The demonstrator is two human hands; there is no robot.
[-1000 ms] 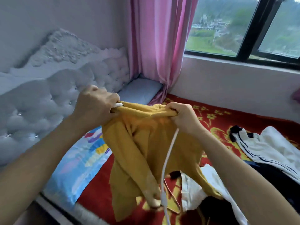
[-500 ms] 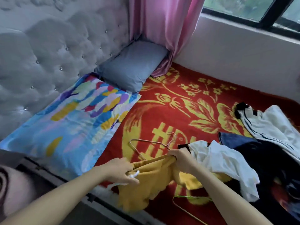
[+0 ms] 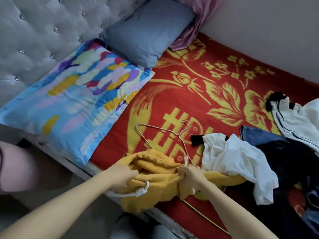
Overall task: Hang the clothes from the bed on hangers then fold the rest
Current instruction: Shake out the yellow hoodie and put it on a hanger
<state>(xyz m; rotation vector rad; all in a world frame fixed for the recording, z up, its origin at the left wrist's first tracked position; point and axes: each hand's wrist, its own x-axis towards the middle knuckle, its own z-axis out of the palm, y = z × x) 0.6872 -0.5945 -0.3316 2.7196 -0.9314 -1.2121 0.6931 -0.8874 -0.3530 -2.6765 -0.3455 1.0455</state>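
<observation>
The yellow hoodie (image 3: pixel 155 184), previously aloft, now rests on the red blanket (image 3: pixel 165 100). Left hand (image 3: pixel 124 176) and right hand (image 3: pixel 191 175) grip it; the pink hanger (image 3: pixel 164 130) awaits insertion.

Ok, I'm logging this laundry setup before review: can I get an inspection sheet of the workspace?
Surface: red and gold blanket, spread flat.
Job's things: yellow hoodie bunched at near edge; pink wire hanger lying just beyond it; white shirt, jeans, striped white jacket at right.
Clutter: patterned pillow, grey-blue pillow.
Hands: left hand and right hand both grip the hoodie.
Cables: nothing seen.
Surroundings: tufted grey headboard, pink curtain.
</observation>
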